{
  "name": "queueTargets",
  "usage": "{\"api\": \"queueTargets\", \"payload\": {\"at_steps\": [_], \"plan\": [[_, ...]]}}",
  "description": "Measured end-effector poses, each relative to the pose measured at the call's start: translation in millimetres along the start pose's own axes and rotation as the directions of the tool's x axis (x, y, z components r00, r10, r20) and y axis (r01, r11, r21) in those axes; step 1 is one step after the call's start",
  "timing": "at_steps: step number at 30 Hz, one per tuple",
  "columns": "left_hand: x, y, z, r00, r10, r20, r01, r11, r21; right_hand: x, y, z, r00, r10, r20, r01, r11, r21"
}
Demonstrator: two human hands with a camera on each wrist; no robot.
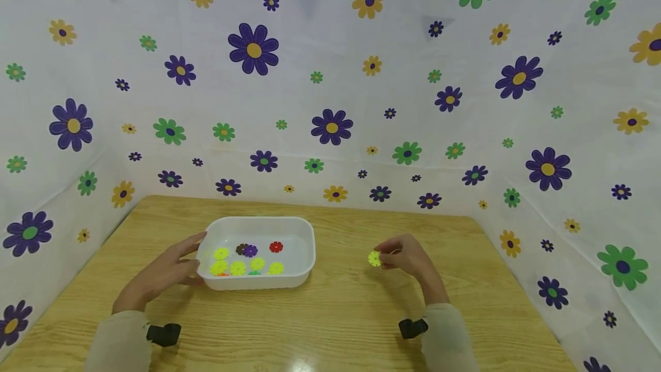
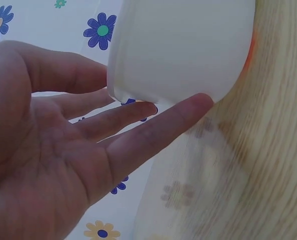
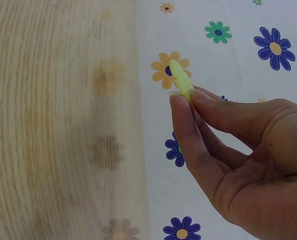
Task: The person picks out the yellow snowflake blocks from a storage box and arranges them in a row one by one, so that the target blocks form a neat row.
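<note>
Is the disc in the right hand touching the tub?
Apart. The head view shows it: bare table lies between the disc, pinched in the right hand, and the tub's right side.

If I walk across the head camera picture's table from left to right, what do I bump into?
Person's bare left hand, white rounded-rectangular plastic tray, bright yellow round notched disc, bare right hand.
</note>
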State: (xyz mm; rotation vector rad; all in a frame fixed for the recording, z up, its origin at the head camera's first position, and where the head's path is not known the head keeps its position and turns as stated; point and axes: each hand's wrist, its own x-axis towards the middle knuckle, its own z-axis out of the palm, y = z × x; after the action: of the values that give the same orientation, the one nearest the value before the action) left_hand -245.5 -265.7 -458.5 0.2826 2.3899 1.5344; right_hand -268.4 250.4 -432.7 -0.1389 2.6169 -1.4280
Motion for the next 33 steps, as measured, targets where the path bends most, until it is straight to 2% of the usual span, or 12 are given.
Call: {"api": "queueTargets", "payload": {"at_steps": [8, 26, 33], "plan": [[1.0, -2.9, -4.0, 1.000, 0.030, 0.004, -0.030, 0.999, 0.011, -1.9, 7.0, -3.6, 0.999, 0.030, -0.040, -0.032, 0.999, -0.029], [2.5, -6.2, -3.5, 0.999, 0.030, -0.022, -0.031, 0.999, -0.013, 9.5, 30.1, -1.9, 0.989, 0.126, -0.080, -0.129, 0.991, -0.030], [2.1, -4.1, -2.1, 0.999, 0.030, -0.017, -0.030, 1.000, -0.007, 16.3, 31.6, 5.8, 0.994, 0.092, -0.051, -0.094, 0.995, -0.037]]}}
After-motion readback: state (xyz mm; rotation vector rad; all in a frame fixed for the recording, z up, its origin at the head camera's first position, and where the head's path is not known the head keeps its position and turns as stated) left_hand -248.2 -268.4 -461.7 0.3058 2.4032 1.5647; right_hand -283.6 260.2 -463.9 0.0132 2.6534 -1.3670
